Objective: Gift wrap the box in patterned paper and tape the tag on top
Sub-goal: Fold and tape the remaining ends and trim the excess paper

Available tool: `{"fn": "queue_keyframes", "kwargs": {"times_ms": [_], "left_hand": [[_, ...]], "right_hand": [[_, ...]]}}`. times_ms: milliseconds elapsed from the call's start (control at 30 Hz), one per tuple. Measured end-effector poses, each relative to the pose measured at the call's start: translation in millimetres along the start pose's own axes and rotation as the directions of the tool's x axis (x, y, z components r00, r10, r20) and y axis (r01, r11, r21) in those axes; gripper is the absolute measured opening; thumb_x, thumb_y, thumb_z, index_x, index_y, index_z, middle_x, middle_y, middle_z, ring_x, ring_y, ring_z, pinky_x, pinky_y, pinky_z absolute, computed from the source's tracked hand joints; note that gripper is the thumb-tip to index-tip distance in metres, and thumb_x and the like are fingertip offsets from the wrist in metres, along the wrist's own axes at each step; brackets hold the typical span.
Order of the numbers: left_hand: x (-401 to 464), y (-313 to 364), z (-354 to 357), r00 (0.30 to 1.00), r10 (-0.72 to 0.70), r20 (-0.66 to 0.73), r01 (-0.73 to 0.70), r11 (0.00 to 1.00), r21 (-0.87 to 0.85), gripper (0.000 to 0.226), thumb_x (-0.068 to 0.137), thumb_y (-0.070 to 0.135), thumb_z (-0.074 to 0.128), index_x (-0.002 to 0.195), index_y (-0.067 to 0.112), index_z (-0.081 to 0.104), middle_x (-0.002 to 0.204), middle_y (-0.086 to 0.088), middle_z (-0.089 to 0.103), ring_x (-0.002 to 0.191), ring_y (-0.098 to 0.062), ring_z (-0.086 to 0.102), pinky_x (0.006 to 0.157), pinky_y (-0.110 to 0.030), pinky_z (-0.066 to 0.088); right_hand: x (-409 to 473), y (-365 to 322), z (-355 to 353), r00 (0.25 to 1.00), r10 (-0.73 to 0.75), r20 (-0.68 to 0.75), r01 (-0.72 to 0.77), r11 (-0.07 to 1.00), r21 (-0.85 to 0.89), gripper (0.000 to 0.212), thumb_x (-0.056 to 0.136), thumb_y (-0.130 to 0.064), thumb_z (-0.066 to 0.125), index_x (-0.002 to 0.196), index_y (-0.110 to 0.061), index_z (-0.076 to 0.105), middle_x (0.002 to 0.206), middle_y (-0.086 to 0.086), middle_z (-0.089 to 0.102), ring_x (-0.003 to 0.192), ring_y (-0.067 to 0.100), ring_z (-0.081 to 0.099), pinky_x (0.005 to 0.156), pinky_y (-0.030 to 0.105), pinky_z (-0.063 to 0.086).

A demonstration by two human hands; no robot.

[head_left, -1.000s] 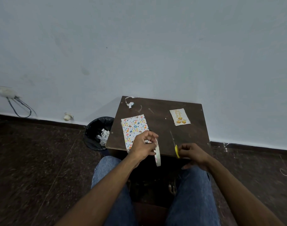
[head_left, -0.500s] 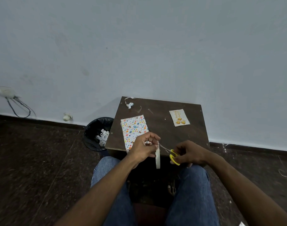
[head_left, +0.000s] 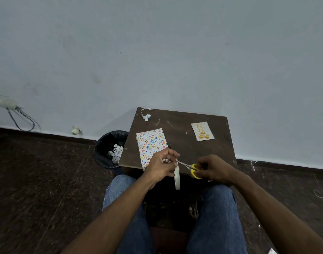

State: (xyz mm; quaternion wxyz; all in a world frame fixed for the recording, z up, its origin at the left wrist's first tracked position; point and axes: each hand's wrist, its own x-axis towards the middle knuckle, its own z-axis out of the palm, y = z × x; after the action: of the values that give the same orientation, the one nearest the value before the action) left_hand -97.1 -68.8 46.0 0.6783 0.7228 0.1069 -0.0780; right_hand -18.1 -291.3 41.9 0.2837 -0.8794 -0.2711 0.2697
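Nearest the camera, the person's knees in jeans [head_left: 212,217] sit under the near edge of a small dark table [head_left: 179,142]. Just above that edge the left hand [head_left: 161,166] curls its fingers around a tape roll [head_left: 177,177], which hangs edge-on below the fist, with what looks like a short strip pulled out toward the right, though the strip itself is too thin to make out surely. The right hand [head_left: 212,168] grips the yellow handles of a pair of scissors [head_left: 191,167], whose blades point left and reach the fingertips of the left hand, so a piece of tape is judged to be in the course of being cut. Behind the left hand, and partly hidden by it, lies the box [head_left: 151,143], flat on the table's left half and already covered on every visible side in patterned paper; the wrapping seems done. Farther back and well apart to the right lies the tag [head_left: 202,131], flat and loose on the table, not yet on the box. What is left, then, is to free the tape, set the tag on top of the box and stick it down. Paper scraps [head_left: 146,116] lie at the far left corner, and a bin [head_left: 109,149] with offcuts stands on the floor beside the table.
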Motion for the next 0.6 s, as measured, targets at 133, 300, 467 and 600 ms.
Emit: {"fn": "queue_keyframes", "kwargs": {"times_ms": [133, 300, 467, 600], "left_hand": [[-1, 0, 2, 1.000, -0.003, -0.018, 0.004, 1.000, 0.010, 0.033, 0.085, -0.011, 0.061, 0.105, 0.015, 0.068, 0.084, -0.003, 0.060, 0.073, -0.013, 0.061, 0.066, -0.043, 0.061], [-2, -3, 6, 1.000, -0.003, -0.018, 0.003, 1.000, 0.020, 0.038, 0.085, -0.010, 0.060, 0.108, 0.019, 0.067, 0.085, -0.002, 0.061, 0.075, -0.009, 0.061, 0.065, -0.040, 0.061], [-2, -2, 7, 1.000, -0.004, -0.010, 0.004, 1.000, -0.012, 0.038, 0.086, -0.011, 0.062, 0.109, 0.019, 0.065, 0.084, 0.005, 0.063, 0.079, -0.010, 0.064, 0.067, -0.041, 0.061], [-1, -1, 4, 0.999, -0.006, -0.045, 0.005, 1.000, -0.004, 0.038, 0.085, -0.012, 0.060, 0.109, 0.018, 0.066, 0.084, 0.002, 0.061, 0.077, -0.010, 0.062, 0.068, -0.043, 0.061]], "right_hand": [[-3, 2, 2, 1.000, -0.005, 0.019, 0.003, 0.996, 0.088, 0.028, 0.083, -0.038, 0.075, 0.073, -0.015, 0.063, 0.072, 0.001, 0.062, 0.063, 0.012, 0.055, 0.061, 0.032, 0.046], [-6, 9, 6, 0.999, -0.002, 0.044, -0.002, 0.996, 0.087, 0.036, 0.076, -0.049, 0.074, 0.074, -0.016, 0.061, 0.073, 0.000, 0.060, 0.065, 0.006, 0.053, 0.064, 0.033, 0.045], [-9, 15, 14, 0.997, 0.030, 0.070, -0.032, 0.999, 0.038, 0.052, 0.066, -0.064, 0.070, 0.077, -0.013, 0.062, 0.076, 0.005, 0.062, 0.066, 0.012, 0.054, 0.063, 0.034, 0.044], [-10, 30, 17, 0.987, 0.144, -0.071, -0.149, 0.986, -0.074, 0.035, 0.082, -0.055, 0.068, 0.067, -0.024, 0.059, 0.064, -0.008, 0.058, 0.060, 0.008, 0.054, 0.058, 0.030, 0.039]]}}
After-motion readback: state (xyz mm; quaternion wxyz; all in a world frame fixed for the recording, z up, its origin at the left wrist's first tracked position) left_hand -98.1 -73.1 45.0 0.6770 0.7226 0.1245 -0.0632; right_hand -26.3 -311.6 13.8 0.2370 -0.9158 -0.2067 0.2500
